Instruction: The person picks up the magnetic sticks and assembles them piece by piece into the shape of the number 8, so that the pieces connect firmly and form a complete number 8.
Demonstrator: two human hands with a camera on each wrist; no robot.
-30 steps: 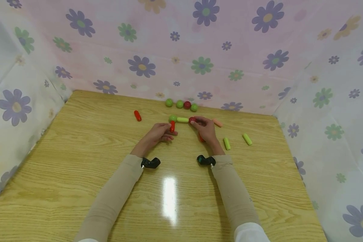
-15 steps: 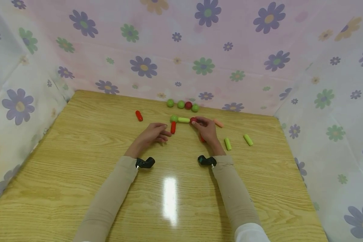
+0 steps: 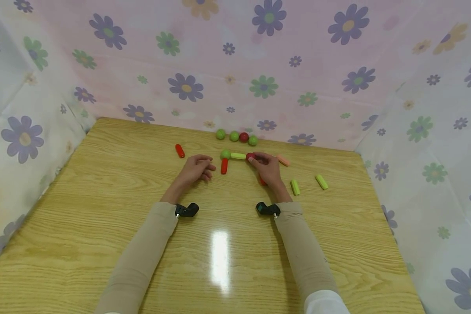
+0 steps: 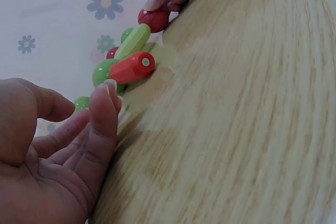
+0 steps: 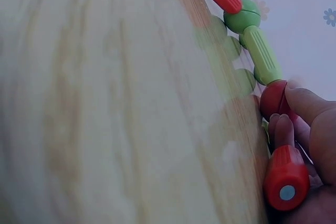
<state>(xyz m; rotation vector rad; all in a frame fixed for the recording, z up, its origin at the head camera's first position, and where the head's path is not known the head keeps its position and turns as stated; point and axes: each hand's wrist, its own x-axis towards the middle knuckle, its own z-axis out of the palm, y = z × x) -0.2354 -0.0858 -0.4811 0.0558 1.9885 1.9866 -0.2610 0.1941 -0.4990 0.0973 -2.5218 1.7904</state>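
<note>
My right hand (image 3: 268, 170) pinches a dark red ball (image 5: 274, 98) between thumb and fingers. A yellow-green ridged rod (image 3: 238, 156) joins that ball to a green ball (image 3: 225, 154). From the green ball a red rod (image 3: 224, 166) extends toward me. Another red rod (image 5: 286, 178), with a round silvery disc in its end, is by the right fingers, partly covered; whether they hold it I cannot tell. My left hand (image 3: 196, 169) is left of the joined pieces, fingers loosely bent, nothing between them. In the left wrist view its fingertips (image 4: 107, 95) appear near the green ball.
Along the back edge sit several loose balls, green (image 3: 220, 134) and dark red (image 3: 244, 137). A red rod (image 3: 179, 151) lies at left. On the right are an orange rod (image 3: 283, 160) and two yellow-green rods, one nearer (image 3: 295, 187). Floral cloth surrounds the wooden table (image 3: 161, 261).
The left hand has let go of the red rod on the green ball and moved left. The right hand keeps its grip on the dark red ball.
</note>
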